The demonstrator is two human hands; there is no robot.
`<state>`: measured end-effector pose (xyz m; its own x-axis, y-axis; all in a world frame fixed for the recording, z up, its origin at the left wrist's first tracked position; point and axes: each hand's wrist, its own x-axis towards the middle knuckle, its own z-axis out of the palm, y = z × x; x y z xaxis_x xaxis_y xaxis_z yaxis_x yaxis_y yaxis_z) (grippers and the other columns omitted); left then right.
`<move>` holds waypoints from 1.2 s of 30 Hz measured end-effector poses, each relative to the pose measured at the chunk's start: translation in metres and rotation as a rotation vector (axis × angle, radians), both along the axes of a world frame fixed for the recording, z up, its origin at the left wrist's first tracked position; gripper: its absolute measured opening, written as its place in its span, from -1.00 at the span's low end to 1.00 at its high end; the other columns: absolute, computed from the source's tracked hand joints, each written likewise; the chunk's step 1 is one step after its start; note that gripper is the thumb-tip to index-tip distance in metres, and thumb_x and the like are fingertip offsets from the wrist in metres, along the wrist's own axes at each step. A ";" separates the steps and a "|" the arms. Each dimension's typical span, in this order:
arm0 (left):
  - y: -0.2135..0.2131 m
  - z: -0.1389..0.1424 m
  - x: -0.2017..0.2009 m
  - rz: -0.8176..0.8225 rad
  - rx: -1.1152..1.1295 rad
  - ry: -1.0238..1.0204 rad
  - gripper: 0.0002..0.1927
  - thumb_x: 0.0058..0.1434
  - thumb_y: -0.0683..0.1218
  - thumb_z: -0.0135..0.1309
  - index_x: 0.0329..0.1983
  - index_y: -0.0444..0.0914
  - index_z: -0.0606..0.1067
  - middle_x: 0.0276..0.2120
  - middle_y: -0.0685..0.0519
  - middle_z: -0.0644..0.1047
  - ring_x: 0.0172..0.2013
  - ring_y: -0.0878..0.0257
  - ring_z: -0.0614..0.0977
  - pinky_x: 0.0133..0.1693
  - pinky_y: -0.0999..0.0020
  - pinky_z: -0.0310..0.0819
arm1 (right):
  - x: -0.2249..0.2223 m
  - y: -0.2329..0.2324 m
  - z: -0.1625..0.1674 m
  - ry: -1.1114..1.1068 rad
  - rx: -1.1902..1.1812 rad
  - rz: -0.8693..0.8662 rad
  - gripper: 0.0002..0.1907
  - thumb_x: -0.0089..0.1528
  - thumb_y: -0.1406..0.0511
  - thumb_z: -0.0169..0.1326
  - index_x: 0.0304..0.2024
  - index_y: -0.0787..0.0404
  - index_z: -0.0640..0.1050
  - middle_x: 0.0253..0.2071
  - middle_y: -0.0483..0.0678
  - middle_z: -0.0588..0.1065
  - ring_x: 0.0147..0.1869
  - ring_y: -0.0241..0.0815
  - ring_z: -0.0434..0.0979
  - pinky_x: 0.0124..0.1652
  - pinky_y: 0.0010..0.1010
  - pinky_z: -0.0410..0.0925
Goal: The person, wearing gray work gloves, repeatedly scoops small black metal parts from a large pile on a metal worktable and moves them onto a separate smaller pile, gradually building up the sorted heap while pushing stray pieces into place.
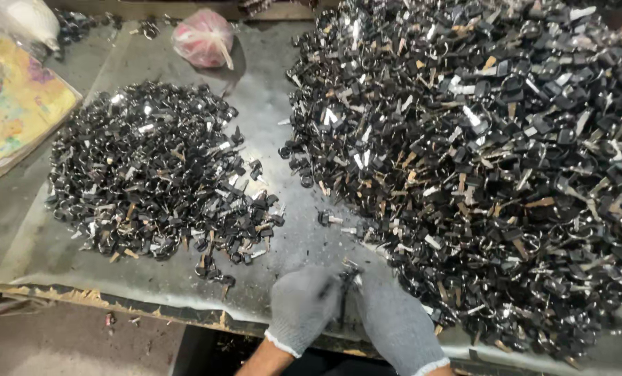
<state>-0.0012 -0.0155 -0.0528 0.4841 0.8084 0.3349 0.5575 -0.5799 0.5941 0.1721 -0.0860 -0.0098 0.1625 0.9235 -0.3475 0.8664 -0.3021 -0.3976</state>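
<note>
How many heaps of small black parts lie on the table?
2: a smaller heap on the left, a larger heap on the right, cut off by the frame's edge.

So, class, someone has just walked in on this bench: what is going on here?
A person in grey knitted gloves holds one small black part between the left hand and right hand, at the near edge of a grey sheet. A huge heap of black and metal pieces lies on the right, a smaller pile on the left. A tied pink bag lies behind.
</note>
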 end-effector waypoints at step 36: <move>0.018 0.017 0.012 -0.085 -0.358 0.151 -0.81 0.09 -0.04 0.24 -0.26 -0.19 0.59 -0.36 -0.07 0.61 -0.26 -0.09 0.64 -0.25 -0.02 0.48 | -0.003 0.012 0.018 0.196 0.056 -0.068 -0.44 0.25 0.31 -0.03 0.30 0.04 0.21 0.11 0.21 0.44 -0.25 0.25 0.65 -0.27 0.05 0.50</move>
